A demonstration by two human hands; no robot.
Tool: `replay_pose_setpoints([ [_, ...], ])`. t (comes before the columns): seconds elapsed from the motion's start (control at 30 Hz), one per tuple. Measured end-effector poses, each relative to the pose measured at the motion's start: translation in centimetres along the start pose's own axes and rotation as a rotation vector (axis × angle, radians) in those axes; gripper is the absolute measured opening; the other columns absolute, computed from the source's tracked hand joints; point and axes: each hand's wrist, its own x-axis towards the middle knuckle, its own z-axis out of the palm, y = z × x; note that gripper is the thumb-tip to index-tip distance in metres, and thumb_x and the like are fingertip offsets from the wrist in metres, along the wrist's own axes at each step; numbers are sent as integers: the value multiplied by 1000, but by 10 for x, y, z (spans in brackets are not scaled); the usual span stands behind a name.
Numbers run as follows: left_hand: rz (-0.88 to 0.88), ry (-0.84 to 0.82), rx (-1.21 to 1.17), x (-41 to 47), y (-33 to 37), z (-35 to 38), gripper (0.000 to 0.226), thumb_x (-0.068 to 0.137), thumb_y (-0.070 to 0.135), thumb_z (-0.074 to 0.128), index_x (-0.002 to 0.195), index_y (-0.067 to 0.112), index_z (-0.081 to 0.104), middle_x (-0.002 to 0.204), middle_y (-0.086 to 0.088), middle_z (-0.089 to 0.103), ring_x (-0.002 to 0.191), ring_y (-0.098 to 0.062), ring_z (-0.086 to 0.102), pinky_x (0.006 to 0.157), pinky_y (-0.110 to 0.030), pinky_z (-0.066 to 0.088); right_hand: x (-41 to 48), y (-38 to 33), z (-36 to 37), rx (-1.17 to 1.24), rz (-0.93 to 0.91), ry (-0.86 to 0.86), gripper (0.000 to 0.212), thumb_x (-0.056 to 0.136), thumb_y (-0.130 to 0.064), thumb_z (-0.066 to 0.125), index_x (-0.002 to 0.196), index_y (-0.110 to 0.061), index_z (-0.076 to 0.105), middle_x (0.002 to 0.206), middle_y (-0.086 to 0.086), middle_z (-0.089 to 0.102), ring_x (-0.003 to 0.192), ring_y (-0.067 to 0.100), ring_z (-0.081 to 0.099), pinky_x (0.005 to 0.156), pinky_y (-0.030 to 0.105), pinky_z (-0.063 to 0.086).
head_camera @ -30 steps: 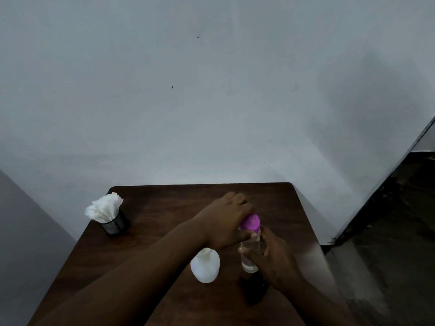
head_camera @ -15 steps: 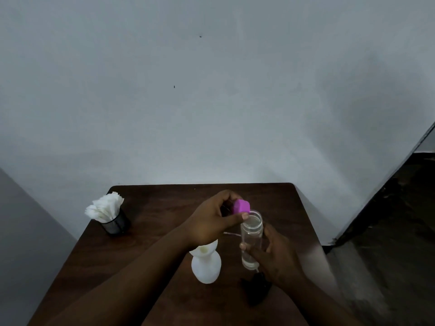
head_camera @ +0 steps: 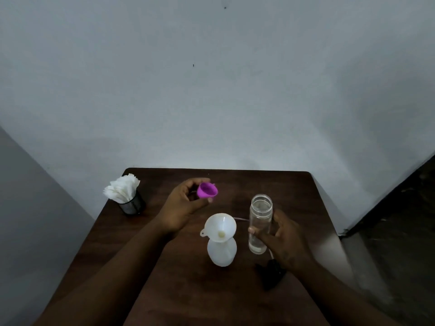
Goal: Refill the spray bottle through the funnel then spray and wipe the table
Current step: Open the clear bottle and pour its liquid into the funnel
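A white spray bottle body stands on the dark wooden table with a white funnel seated in its neck. Just right of it, my right hand grips a clear bottle that stands upright with its mouth uncapped and a little clear liquid at the bottom. My left hand holds the bottle's purple cap up and to the left, above the table. A black spray head with a thin tube lies on the table below my right hand.
A black mesh holder stuffed with white napkins stands at the table's back left corner. A grey wall runs behind the table. The table's right edge drops to a dark floor.
My left hand took the purple cap off the clear bottle and carried it left and away. That uncovered the funnel in the white bottle. My right hand stays on the clear bottle.
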Motion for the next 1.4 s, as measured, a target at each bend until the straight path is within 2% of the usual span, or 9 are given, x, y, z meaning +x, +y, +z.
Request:
replay_pose_setpoints([
  [0.33,-253,265,271,-12,-136,-37,50,67,2,89,108,15,63,109,6,69,101,-12,66,78,-20,50,0,4,12,-70,46,-29,53,71,-59,78,116,-38,61,108,-19,70,98,-4,64,83,29,56],
  [0.47,-344,240,442,-18,-198,-52,52,57,26,93,98,35,63,108,10,69,99,-17,67,82,-31,55,-2,1,16,-94,68,-22,49,68,-58,75,111,-42,60,100,-24,67,92,-17,60,74,13,46],
  [0.63,-423,243,768,-20,-226,-55,61,59,47,86,115,42,63,122,1,61,111,-27,57,92,-37,46,-3,3,20,-88,105,2,52,69,-48,82,115,-38,60,104,-23,66,97,-9,61,73,12,45],
  [0.73,-484,243,837,-20,-215,-52,68,66,48,86,127,37,59,132,-2,53,119,-31,49,95,-38,44,-3,1,22,-96,92,11,50,66,-54,78,110,-46,58,101,-26,66,96,-17,59,74,10,43],
  [0.9,-492,199,907,-20,-201,-45,90,66,59,82,143,32,44,150,-3,38,132,-30,39,106,-44,35,-4,2,25,-101,102,-7,50,71,-49,81,116,-37,62,106,-18,70,97,-6,62,76,18,48],
  [1.0,-357,264,804,-25,-177,-29,59,79,56,74,129,31,57,138,3,50,126,-24,46,103,-45,41,-4,-1,25,-103,86,-16,43,73,-47,82,109,-50,57,101,-25,68,95,-11,61,74,14,45],
  [1.1,-160,341,364,-35,-140,-9,10,93,36,69,89,27,69,90,6,69,87,-8,64,76,-35,50,-5,-1,24,-98,63,-30,41,74,-46,82,104,-54,54,100,-30,65,97,-19,58,74,13,44],
  [1.23,-252,307,101,-45,-97,17,42,98,43,60,79,5,66,70,-7,65,64,-10,59,62,-34,46,-6,-1,19,-120,-7,-38,38,76,-48,81,105,-54,57,102,-33,66,99,-16,58,76,16,47],
  [1.4,-399,268,-63,-47,-77,30,28,98,36,61,80,18,72,68,11,70,59,5,60,59,-18,43,-8,-3,13,-147,-74,-50,42,77,-44,82,111,-53,59,107,-35,65,101,-11,61,83,22,51],
])
